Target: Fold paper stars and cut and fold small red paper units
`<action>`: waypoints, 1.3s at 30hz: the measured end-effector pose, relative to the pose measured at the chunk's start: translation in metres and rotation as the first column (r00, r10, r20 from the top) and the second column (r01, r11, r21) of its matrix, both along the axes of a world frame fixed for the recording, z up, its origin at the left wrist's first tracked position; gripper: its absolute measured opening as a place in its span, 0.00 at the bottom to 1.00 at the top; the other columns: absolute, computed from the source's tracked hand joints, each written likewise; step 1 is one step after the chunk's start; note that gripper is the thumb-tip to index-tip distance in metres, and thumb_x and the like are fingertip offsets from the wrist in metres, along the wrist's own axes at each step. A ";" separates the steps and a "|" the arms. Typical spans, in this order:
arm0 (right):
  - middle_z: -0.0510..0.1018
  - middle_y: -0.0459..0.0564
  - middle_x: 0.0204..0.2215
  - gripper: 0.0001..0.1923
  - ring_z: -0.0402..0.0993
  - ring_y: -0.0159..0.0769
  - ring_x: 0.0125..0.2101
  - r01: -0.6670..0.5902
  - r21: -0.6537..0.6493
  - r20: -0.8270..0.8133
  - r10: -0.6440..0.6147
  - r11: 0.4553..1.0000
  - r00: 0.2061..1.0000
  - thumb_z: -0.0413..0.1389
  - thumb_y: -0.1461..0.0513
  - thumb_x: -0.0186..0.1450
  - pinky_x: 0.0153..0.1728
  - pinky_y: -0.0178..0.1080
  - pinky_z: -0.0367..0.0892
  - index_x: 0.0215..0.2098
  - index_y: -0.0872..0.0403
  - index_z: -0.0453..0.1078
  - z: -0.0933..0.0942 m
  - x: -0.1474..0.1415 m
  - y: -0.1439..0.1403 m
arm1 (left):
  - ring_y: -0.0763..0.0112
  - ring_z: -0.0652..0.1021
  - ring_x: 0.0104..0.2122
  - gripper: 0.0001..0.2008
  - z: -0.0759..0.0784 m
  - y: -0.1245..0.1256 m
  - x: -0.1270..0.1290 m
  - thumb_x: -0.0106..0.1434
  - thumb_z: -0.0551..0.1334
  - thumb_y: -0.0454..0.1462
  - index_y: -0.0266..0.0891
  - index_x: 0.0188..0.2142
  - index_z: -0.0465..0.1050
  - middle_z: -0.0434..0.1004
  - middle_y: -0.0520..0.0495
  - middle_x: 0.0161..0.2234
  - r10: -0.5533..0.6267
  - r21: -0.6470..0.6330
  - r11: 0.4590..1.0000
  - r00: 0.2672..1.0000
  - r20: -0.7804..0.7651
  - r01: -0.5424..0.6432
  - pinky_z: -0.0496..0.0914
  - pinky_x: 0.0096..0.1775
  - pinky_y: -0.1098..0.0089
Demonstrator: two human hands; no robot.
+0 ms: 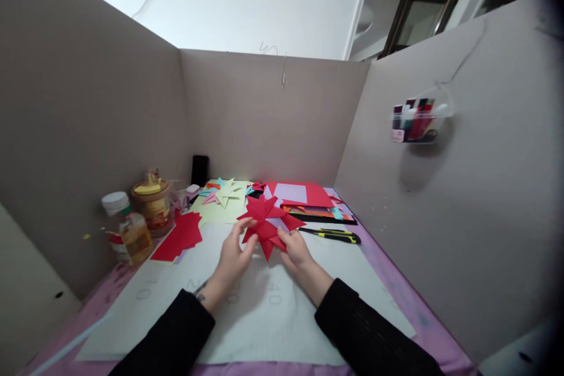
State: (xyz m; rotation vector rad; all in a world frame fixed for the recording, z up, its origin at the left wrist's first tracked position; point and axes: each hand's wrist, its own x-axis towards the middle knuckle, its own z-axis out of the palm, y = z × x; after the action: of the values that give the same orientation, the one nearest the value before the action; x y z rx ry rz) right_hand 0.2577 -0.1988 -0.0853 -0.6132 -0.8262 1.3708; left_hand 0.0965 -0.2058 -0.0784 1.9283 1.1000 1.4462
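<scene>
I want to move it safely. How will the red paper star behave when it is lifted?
The red star looks folded from thin paper, so it is probably very light. Its sharp points likely bend or crease easily. Both the left hand and the right hand pinch its edges, which suggests it may flex or come apart with one grip.

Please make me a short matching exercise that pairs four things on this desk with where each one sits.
Things:
1. red paper star
2. utility knife
3. clear holder of markers
4. glue bottle

Places:
A. hung on the cardboard wall to the right
B. on the desk's left edge, beside a jar
C. held between the left hand and the right hand
D. lying on the desk just right of the hands

Pairs: 1-C, 2-D, 3-A, 4-B
</scene>
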 end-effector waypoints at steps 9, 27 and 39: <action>0.81 0.54 0.39 0.21 0.78 0.46 0.40 -0.191 0.030 0.313 0.173 0.981 0.934 0.65 0.53 0.52 0.45 0.48 0.70 0.40 0.56 0.75 0.007 0.024 -0.001 | 0.57 0.79 0.39 0.46 0.011 0.031 -0.031 0.45 0.73 0.41 0.37 0.60 0.54 0.79 0.40 0.39 -0.057 -0.433 0.847 0.861 0.505 0.310 0.72 0.42 0.59; 0.81 0.51 0.37 0.14 0.77 0.44 0.37 0.045 0.223 0.631 -0.180 0.974 0.755 0.61 0.60 0.54 0.40 0.45 0.70 0.38 0.55 0.76 0.010 0.042 0.008 | 0.56 0.78 0.41 0.35 0.015 0.022 -0.029 0.47 0.71 0.41 0.34 0.54 0.65 0.76 0.34 0.46 -0.126 -0.391 0.868 0.898 0.423 0.306 0.71 0.43 0.60; 0.82 0.48 0.35 0.13 0.77 0.44 0.37 -0.025 0.321 0.715 -0.225 0.947 0.661 0.57 0.61 0.57 0.39 0.43 0.71 0.40 0.53 0.77 0.022 0.032 -0.008 | 0.56 0.74 0.42 0.20 0.037 0.018 -0.029 0.47 0.70 0.43 0.41 0.41 0.75 0.77 0.43 0.40 -0.004 -0.079 0.997 0.979 -0.202 -0.012 0.65 0.46 0.60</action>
State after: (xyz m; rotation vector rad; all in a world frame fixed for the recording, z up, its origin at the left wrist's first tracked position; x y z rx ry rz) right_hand 0.2897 -0.2070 -0.0636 -0.9836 -1.6145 0.8180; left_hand 0.0672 -0.1879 -0.0417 2.0513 1.2327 1.2091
